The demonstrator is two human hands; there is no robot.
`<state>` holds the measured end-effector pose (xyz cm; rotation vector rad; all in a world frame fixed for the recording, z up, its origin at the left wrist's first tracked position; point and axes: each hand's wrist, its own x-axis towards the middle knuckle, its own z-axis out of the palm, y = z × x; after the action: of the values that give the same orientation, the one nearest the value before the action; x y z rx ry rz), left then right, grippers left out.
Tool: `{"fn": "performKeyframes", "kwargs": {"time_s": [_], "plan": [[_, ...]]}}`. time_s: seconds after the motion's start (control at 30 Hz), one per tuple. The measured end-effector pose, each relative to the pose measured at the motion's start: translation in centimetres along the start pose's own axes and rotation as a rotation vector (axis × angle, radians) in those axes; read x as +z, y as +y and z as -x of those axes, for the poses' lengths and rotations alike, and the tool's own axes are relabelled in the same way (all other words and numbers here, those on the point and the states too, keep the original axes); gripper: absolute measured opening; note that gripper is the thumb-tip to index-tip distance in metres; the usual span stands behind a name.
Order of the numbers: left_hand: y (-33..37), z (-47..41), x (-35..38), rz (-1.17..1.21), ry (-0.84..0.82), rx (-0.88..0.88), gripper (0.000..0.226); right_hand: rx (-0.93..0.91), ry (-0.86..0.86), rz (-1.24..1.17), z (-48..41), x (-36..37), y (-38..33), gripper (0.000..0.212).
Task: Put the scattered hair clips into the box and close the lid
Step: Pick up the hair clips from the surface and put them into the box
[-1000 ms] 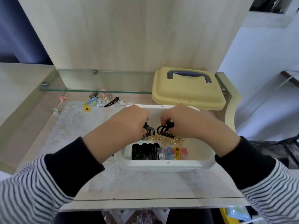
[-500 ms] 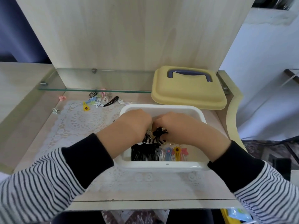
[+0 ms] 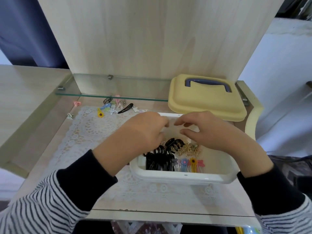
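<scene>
A white box [image 3: 184, 177] stands open on a lace mat, holding black claw clips [image 3: 172, 146], black snap clips [image 3: 158, 163], gold clips [image 3: 190, 150] and a row of coloured flower clips [image 3: 189, 164]. My left hand [image 3: 143, 132] and my right hand [image 3: 204, 130] hover over the box's far half, fingers loosely bent, holding nothing. The yellow lid [image 3: 206, 100] with a blue handle lies behind the box at the right. Several scattered clips [image 3: 116, 107] lie on the mat at the back left, among them a black snap clip [image 3: 125, 108] and a yellow flower clip [image 3: 100, 113].
A glass shelf [image 3: 101, 88] runs along the back under a tall wooden panel [image 3: 152, 36]. A pink clip [image 3: 77, 103] and a pale green clip [image 3: 70, 116] lie off the lace mat [image 3: 94, 132] at the left. The wooden desk edge [image 3: 168, 215] is near me.
Both hands have let go of the black claw clips, which now lie in the box. The hands have lifted and moved toward the box's far side.
</scene>
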<state>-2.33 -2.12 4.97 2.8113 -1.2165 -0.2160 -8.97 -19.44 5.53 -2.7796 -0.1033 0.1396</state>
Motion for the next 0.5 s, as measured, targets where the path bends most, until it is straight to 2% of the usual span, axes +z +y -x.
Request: {"fn": "performKeyframes", "kwargs": {"time_s": [0.23, 0.37, 0.5], "plan": [[-4.0, 3.5, 1.0, 0.284, 0.567, 0.036, 0.029, -0.019, 0.476, -0.197, -0.8, 1.2, -3.1, 0.023], [-7.2, 4.9, 1.9, 0.297, 0.822, -0.107, 0.025, -0.090, 0.714, -0.418, -2.3, 3.0, -8.5, 0.026], [-10.5, 6.4, 2.9, 0.309, 0.968, -0.300, 0.026, -0.136, 0.778, -0.484, -4.3, 5.6, -14.4, 0.028]]}}
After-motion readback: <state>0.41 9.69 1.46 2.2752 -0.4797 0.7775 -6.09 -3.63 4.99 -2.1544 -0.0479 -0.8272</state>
